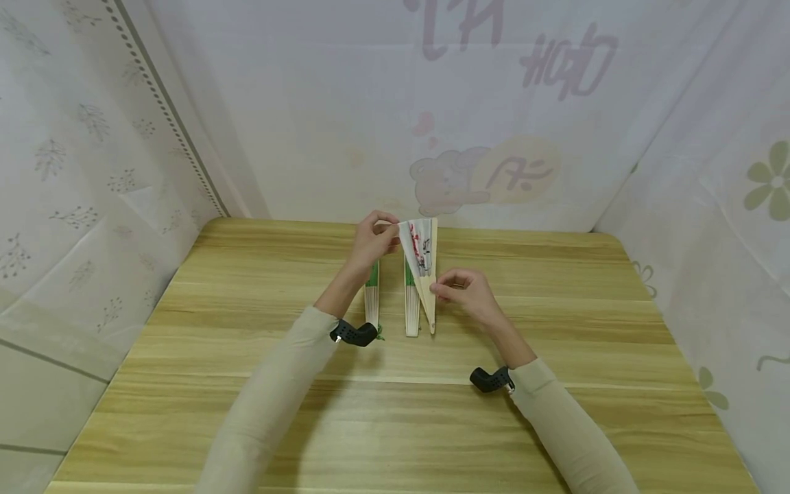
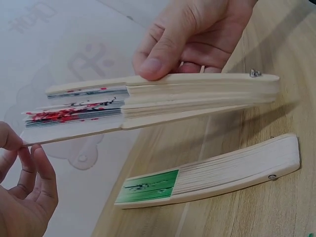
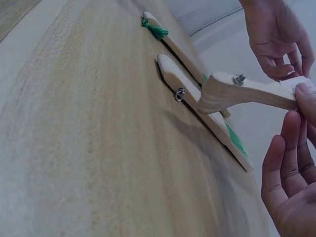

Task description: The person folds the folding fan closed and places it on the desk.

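1. While both hands hold the red-printed fan (image 1: 422,264) above the table (image 1: 247,384), treat this as an opening step: it is only partly spread, with its pivot end low near the wood and its paper end raised toward the back wall.
2. Your left hand (image 1: 373,240) pinches the outer guard stick at the paper end, fingers curled on it. Keep that pinch at the tip and stay off the printed pleats.
3. Your right hand (image 1: 465,291) holds the other guard lower down, thumb on the slat's edge, as the left wrist view shows, with the remaining fingers loosely curled. Grip the wood only.
4. Spread by swinging the two guards apart around the rivet (image 2: 255,73). My read: pulling straight apart would load the paper, so rotate instead.
5. Go slowly. The slats (image 2: 197,96) are packed tight, and a stuck pleat could tear if forced.
6. Keep the pivot end clear of the two green-printed fans: one closed fan (image 1: 411,305) lies just beside it on the table, and the other (image 1: 372,302) lies partly under your left forearm. The right wrist view shows the raised pivot hanging right over the nearer one, so lift a little before spreading wider.
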Demonstrator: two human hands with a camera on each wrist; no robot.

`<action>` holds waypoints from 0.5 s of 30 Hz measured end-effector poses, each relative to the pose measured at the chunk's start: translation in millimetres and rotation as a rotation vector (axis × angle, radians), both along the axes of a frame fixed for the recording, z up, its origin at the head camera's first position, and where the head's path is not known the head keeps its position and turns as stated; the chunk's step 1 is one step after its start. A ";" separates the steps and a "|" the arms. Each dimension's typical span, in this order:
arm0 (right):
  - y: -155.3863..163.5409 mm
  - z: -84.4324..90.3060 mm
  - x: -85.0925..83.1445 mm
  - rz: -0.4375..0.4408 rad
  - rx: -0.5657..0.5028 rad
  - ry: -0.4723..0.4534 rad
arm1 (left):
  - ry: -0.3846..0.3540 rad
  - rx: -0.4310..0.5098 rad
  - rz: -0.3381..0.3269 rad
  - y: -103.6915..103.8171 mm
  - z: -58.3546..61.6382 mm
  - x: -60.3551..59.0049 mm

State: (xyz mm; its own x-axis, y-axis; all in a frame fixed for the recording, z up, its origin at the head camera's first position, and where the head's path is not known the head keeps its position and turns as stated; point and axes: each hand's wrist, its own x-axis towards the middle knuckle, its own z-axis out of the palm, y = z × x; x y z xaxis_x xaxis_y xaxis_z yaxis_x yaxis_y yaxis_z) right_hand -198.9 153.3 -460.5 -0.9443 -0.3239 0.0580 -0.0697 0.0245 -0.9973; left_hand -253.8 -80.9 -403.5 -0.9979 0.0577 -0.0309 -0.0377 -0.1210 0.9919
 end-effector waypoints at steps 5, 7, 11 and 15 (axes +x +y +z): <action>0.8 -1.2 0.8 -0.008 -0.005 -0.013 | 0.003 -0.007 -0.009 1.7 -0.4 -0.4; 0.7 -1.7 1.1 -0.018 0.001 -0.028 | 0.004 -0.013 -0.013 2.2 -0.6 -0.8; 0.5 -3.3 0.8 -0.013 0.028 -0.051 | 0.009 -0.018 -0.014 2.8 -0.8 -0.6; 0.9 -3.9 1.1 0.003 0.047 -0.052 | 0.010 -0.011 -0.015 2.9 -1.9 -0.4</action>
